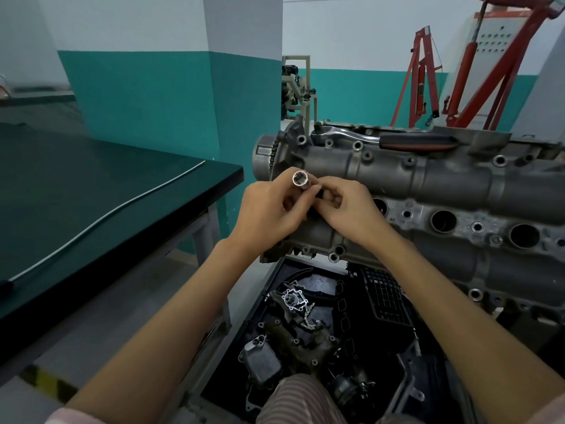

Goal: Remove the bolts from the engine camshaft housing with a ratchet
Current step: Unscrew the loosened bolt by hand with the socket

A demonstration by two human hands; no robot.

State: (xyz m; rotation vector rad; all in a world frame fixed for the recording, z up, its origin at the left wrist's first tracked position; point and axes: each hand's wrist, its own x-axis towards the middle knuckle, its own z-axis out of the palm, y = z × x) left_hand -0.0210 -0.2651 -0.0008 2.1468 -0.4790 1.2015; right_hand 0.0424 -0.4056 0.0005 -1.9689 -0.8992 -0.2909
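At the centre we see the left hand with its fingers curled round a short silver metal socket, whose open, faceted mouth points up toward the camera. The right hand meets it from the other side, its fingertips pinched on the lower end of the same socket, so that both grips are clamped on this one part; a small dark piece shows between the fingers, but we cannot tell what it is. Both hands are held over the near left end of the grey cast-metal camshaft housing, which runs from centre to right across the view. Along its edges we note the bolt holes and bosses, some with bolt heads seated in them. On the far upper edge of the housing lies the chrome ratchet with black and red handle, untouched by either hand. At the left end of the housing is a toothed sprocket. Below the engine sits a black tray holding loose engine parts, among them a short chain. To the left stands a dark green bench bearing a long thin grey rod. Behind, against the teal and white wall, is a red engine hoist.
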